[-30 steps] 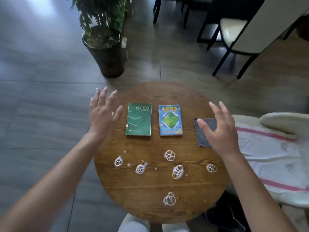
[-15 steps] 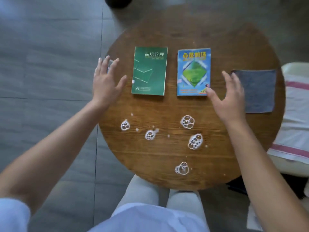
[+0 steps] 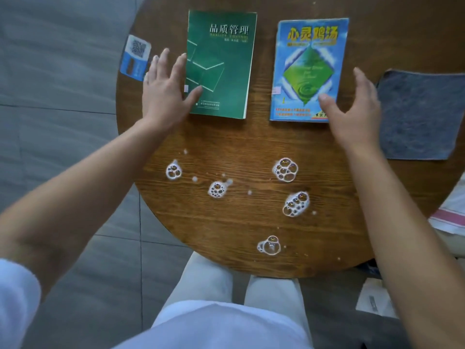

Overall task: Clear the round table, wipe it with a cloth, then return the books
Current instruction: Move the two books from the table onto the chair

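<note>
On the round wooden table [image 3: 239, 230] lie a green book [image 3: 224, 54] and, to its right, a blue book [image 3: 310, 59]. A grey cloth [image 3: 420, 114] lies flat at the table's right edge. My left hand [image 3: 166, 89] is spread at the green book's left edge, thumb over its lower left corner. At the blue book's right edge my right hand [image 3: 354, 114] is spread too, thumb over the lower right corner. Neither hand grips anything. Several foam blobs [image 3: 285, 170] dot the near half of the table.
A blue and white sticker with a code [image 3: 136, 57] sits on the table's left rim. A white chair cushion with a pink stripe [image 3: 450, 217] is at the right. My legs in light trousers [image 3: 208, 285] are below the table's near edge; grey floor tiles lie left.
The camera has tilted down and moved closer to the table. Both hands have moved inward, from beside the books to their outer edges, thumbs now over the covers.
</note>
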